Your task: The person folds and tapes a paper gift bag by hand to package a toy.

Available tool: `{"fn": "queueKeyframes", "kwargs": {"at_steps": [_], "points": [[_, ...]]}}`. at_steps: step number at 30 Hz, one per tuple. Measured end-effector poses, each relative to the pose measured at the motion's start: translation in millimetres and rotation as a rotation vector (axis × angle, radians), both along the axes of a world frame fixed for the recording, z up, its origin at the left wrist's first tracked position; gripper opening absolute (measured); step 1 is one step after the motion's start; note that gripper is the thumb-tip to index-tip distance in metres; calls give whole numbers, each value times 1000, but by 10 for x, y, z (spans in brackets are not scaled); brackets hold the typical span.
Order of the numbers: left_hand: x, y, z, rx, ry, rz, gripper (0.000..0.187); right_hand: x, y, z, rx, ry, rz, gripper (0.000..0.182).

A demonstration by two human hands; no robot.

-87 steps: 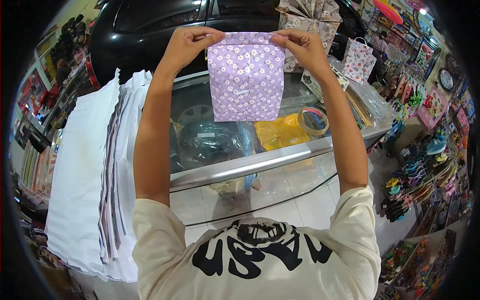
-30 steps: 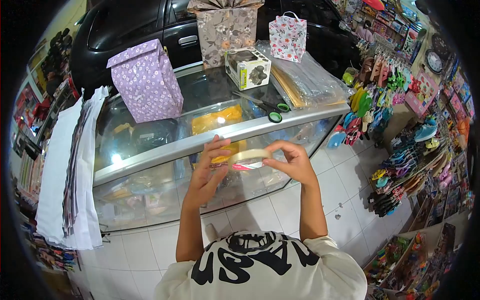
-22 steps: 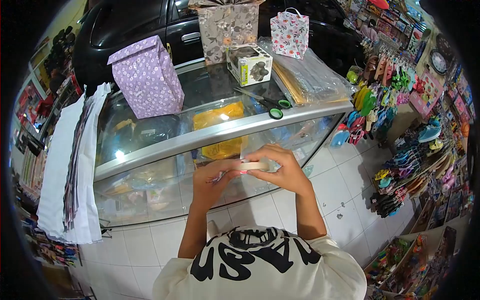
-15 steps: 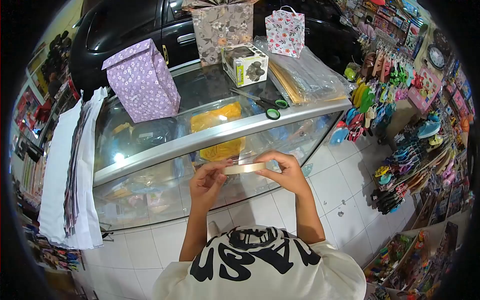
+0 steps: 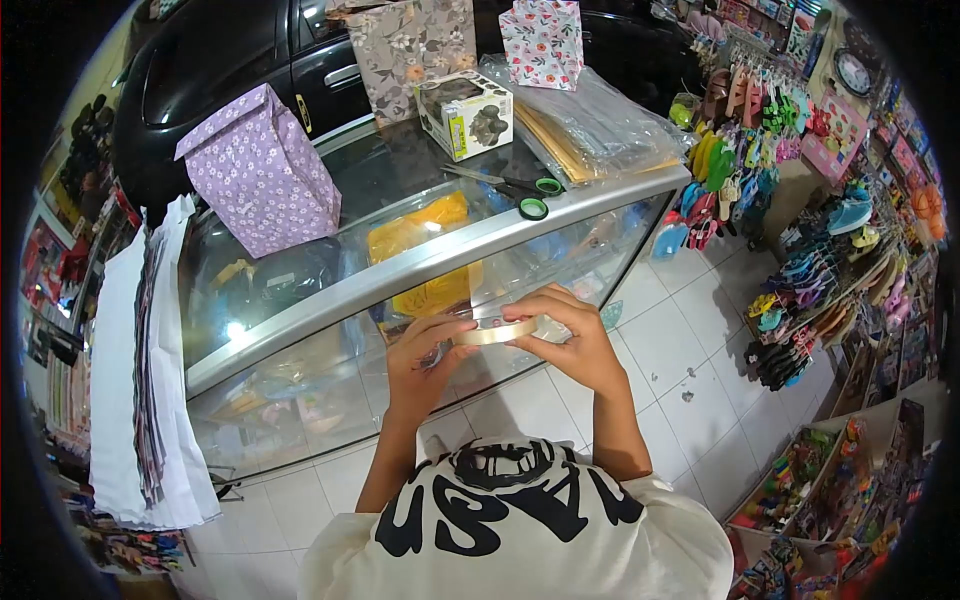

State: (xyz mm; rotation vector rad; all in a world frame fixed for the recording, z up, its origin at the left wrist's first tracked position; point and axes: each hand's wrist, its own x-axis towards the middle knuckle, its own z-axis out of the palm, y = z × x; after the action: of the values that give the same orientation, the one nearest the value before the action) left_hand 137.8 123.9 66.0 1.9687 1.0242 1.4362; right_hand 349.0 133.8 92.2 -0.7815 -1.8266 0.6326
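Note:
A roll of pale tape is held between both hands, in front of the glass counter's edge. My left hand grips its left side with thumb and fingers. On the right side, my right hand pinches the roll. Beyond the hands, black scissors with green-ringed handles lie open on the counter. A boxed item stands behind them. The purple flowered paper bag stands at the left of the counter top.
A large floral bag, a small floral bag and plastic-wrapped sheets are at the back. White paper sheets hang at the left. Hanging slippers fill the right, above a tiled floor. A black car stands behind.
The view has shifted, so the counter and its items appear slightly further left and higher. Both hands still hold the tape roll, now closer together around it.

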Motion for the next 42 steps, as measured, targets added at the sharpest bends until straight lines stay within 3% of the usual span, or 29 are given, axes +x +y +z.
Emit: {"fn": "queueKeyframes", "kwargs": {"at_steps": [7,16,31,34,37,42], "points": [[12,-18,-114,-152,-252,-185,27,21,-85,6,-92,71,91,28],[36,-139,-17,173,32,109,31,-51,-188,103,43,-10,-74,34],[150,-315,68,296,78,255,36,-50,-272,92,155,-36,-130,24],[233,-345,1,203,-64,319,34,-153,-283,27,0,243,-138,32],[296,-342,-51,231,-109,303,31,-199,-309,-99,-365,432,99,40],[257,-319,-50,264,42,225,48,-264,-323,-113,-464,487,156,36]]}}
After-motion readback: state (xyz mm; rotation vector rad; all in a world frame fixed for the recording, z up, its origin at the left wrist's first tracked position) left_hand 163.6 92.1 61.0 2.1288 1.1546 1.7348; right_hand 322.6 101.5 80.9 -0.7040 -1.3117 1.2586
